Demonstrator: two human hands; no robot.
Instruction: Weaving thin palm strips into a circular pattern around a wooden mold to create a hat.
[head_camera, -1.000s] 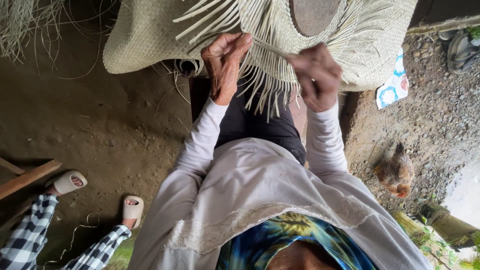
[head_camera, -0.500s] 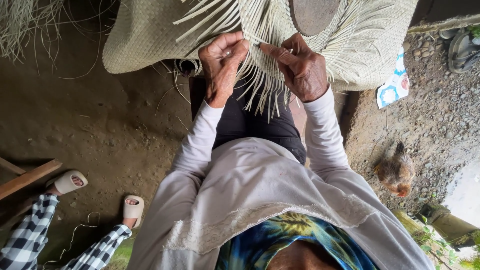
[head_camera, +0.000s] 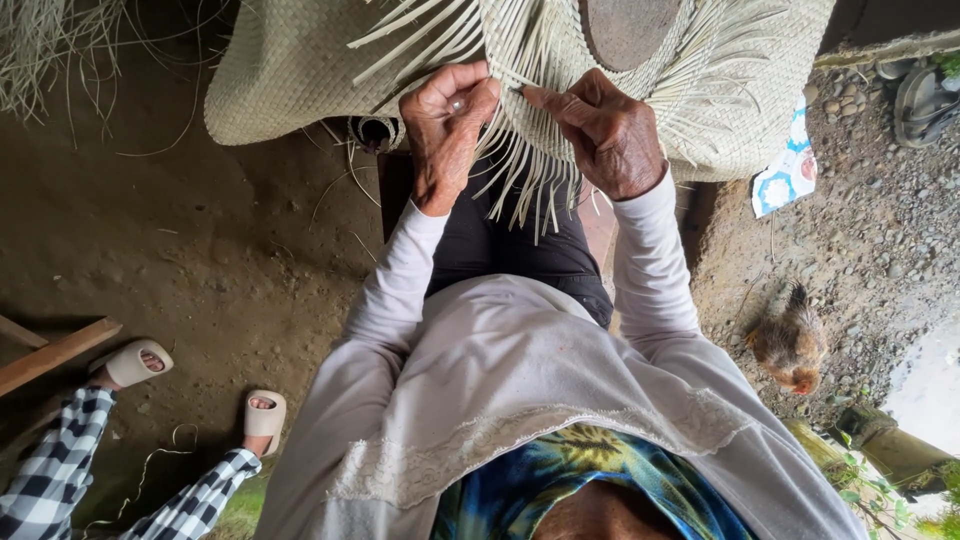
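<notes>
Pinching pale straw strips at the edge of a half-woven mat, both hands meet over my lap: my left hand has its fingers curled shut around the loose strands, my right hand nips one strip between thumb and forefinger. Beyond the mat's right edge a chicken stands on gravel; below its left edge, another person's sandalled feet rest on the earth floor

Single head-worn view, straight down, close over the hands and lap.
</notes>
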